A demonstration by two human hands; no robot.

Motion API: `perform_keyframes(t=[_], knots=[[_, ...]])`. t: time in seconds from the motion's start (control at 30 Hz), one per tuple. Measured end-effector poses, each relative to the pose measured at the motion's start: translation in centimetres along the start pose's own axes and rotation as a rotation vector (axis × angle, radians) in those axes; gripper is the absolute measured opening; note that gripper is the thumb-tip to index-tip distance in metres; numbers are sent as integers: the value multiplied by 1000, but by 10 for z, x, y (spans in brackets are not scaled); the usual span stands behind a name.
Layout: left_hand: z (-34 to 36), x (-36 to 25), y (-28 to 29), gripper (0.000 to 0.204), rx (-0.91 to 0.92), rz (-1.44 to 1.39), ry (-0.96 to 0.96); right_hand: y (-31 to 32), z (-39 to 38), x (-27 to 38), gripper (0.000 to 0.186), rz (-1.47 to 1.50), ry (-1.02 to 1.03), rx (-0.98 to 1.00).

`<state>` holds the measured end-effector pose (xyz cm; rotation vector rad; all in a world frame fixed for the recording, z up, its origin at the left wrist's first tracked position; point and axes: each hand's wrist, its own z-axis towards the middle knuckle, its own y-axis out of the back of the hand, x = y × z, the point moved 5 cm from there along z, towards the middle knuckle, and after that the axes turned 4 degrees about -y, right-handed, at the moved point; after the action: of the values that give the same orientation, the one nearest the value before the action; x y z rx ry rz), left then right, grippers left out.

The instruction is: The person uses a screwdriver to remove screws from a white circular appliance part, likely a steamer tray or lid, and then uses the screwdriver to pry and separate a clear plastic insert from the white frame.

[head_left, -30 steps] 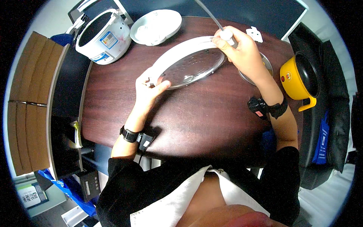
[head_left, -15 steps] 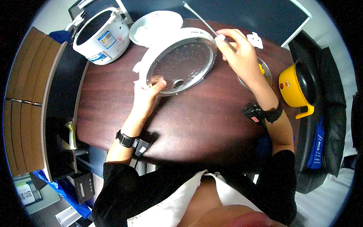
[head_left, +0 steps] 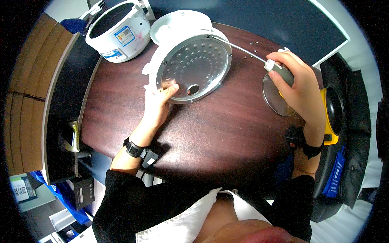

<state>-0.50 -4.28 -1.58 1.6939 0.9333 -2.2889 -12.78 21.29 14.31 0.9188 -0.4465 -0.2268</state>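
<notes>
My left hand (head_left: 158,101) grips the white appliance lid (head_left: 159,54) by its left edge, thumb pressed on the dimpled steel plate (head_left: 194,65), which faces up and has an oval opening. My right hand (head_left: 298,89) is closed on a grey-handled screwdriver (head_left: 285,73). Its long thin shaft reaches left to a screw (head_left: 208,36) at the lid's top rim; whether the tip is seated is too small to tell. Several small screws (head_left: 254,43) lie on the desk beyond the shaft. A glass lid (head_left: 273,101) lies beneath my right hand.
At the back of the wooden desk (head_left: 117,121) stand a white cooker body (head_left: 137,42) and a white oval plastic cover (head_left: 180,20). A yellow pot (head_left: 330,135) is at the right, partly behind my right arm. A dark partition (head_left: 283,20) borders the back; cardboard (head_left: 22,133) stands left.
My right hand has moved right and down with the screwdriver, whose shaft has swung down to the lid's rim. My left hand has tilted the lid, showing more of the steel plate.
</notes>
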Motion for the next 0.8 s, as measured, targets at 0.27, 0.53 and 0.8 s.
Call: perform_keyframes(t=[0.27,0.53,0.8], knots=[[1,3,5,34,-28,33,4,-9,2,3,21,22,-30,13],[5,-2,-1,34,-1,3,-34,-2,10,3,22,8,-23,8],[5,-3,-2,27,16,29,-27,0,9,4,22,-4,-14,-5]])
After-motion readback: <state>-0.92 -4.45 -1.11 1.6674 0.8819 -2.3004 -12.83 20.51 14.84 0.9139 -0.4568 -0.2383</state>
